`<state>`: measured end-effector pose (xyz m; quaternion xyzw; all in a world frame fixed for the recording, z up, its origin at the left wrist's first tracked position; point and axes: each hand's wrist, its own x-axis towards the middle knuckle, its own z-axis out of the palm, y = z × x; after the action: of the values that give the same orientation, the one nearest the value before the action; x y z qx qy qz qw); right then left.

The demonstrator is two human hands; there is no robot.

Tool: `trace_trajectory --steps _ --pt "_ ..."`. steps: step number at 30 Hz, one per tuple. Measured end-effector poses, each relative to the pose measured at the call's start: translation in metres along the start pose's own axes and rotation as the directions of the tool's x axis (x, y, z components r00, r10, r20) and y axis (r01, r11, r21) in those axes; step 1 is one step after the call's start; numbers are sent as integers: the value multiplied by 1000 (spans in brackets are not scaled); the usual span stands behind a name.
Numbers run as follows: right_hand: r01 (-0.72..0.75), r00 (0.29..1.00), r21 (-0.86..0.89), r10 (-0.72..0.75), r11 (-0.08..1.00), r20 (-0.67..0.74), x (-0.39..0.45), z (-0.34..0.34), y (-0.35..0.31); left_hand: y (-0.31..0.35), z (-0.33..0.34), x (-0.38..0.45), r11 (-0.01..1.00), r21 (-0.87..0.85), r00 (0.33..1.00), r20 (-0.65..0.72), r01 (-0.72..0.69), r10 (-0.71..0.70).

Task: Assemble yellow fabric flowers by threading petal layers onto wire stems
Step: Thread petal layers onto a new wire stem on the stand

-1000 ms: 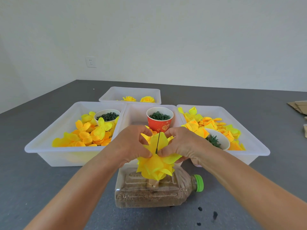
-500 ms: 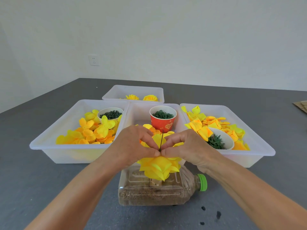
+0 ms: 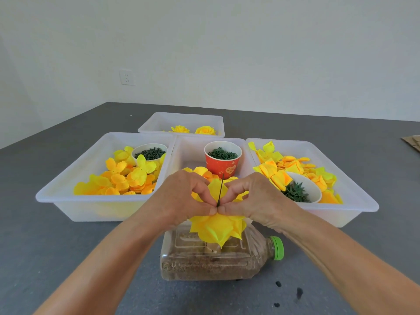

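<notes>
Wire [image 3: 220,189]: thin, dark, upright, tip pointed up, seen between both hands | flower [image 3: 218,228]: soft yellow fabric, pointed petals hung downward, held above bottle [image 3: 218,258] laid on its side | left hand [image 3: 181,198] and right hand [image 3: 256,198]: fingertips pressed together, wire pinched

Bright, even diffuse light, soft faint shadows, sharp focus, wide-angle bending at edges
</notes>
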<state>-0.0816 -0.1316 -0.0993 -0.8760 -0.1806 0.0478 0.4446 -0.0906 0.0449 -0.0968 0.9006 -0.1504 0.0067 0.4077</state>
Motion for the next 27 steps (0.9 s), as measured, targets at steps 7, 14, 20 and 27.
trace_trajectory --steps 7,14,20,27 --pt "3 1000 28 -2 1000 -27 -2 2 5 -6 -1 3 990 -132 998 49 53 -47" --pt "60 992 1 -59 998 -107 -9 6 8 -2 -1 1 1000 -3 1000 -16 0 0" --pt "76 988 -29 -79 997 -129 -10 9 4 3 -3 -4 995 97 998 -49 -26 31" --pt "91 980 -94 -106 991 -168 -10 12 7 5 -1 -4 985 164 999 -8 -43 45"
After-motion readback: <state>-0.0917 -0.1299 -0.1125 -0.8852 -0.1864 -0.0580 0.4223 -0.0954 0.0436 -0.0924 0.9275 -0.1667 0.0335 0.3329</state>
